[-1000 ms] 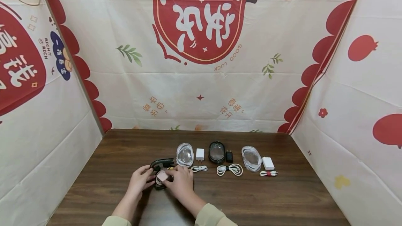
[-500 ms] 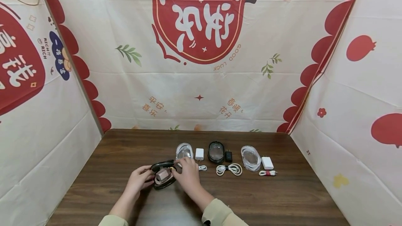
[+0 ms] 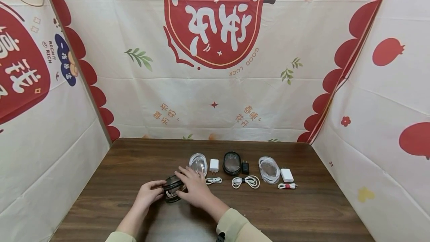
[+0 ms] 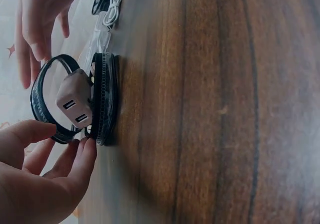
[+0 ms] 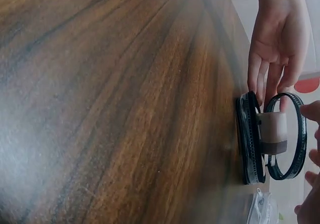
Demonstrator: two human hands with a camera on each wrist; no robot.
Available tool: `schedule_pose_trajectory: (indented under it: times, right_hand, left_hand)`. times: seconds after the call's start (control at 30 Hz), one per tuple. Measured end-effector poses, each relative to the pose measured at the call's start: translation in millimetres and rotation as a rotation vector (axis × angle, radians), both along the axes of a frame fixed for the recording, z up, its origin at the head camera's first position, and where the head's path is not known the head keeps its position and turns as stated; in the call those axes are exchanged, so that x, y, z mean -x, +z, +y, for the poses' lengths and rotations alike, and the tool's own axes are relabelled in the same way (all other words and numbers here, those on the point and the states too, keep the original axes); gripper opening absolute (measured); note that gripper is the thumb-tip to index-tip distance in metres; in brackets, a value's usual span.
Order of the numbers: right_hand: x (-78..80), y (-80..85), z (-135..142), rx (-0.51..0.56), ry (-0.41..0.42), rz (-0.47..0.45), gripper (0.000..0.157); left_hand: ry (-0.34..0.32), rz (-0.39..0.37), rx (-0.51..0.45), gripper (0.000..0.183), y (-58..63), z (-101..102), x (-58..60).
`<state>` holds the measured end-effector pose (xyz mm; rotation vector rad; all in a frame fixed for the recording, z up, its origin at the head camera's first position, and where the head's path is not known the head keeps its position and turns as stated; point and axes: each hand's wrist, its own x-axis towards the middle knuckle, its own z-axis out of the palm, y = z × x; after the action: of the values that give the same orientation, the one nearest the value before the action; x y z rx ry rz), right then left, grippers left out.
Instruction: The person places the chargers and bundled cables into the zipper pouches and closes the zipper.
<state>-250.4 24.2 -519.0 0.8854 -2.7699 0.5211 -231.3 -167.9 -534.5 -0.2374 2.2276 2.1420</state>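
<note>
A small clear zip case with black trim (image 3: 173, 186) lies on the table between the hands, its lid (image 4: 37, 100) raised partway. In the left wrist view, a pale pink two-port USB charger (image 4: 76, 98) sits in it under the lid. Part of a light coiled cable (image 3: 170, 195) shows at the case's near side. My left hand (image 3: 147, 194) holds the case's left end, thumb at the lid and fingers at the base. My right hand (image 3: 197, 190) reaches over from the right, fingers extended, a fingertip at the lid's rim in the right wrist view.
Behind the right hand are a clear white-rimmed case (image 3: 197, 163), a white charger (image 3: 214, 165) and a white cable (image 3: 213, 180). Further right lie a black case (image 3: 231, 163), black charger (image 3: 245, 167), cable (image 3: 246, 182), another white-rimmed case (image 3: 269, 170), charger (image 3: 287, 175) and red-banded cable (image 3: 287, 186).
The right hand has let go of the pink charger, moved off to the right, then come back over the case. The lid now leans lower over the charger. The left hand stays at the left end.
</note>
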Motion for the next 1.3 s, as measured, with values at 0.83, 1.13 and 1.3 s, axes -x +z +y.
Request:
schedule_pose_trajectory:
  times: [0.83,1.13,1.3]
  right_hand:
    - [-7.7,-8.5,5,-0.232,0.162,-0.037,0.060]
    - [-9.9,-7.7,11,-0.209,0.179,-0.047,0.057]
    - [-11.9,-7.9,14,-0.208,0.176,-0.035,0.056]
  left_hand:
    - [-0.306,0.018,0.300,0.037,2.8,-18,31.5]
    - [-0.314,0.029,0.254,0.035,-0.3,-18,32.2]
    - [-0.285,0.002,0.211,0.029,4.0,-14,27.3]
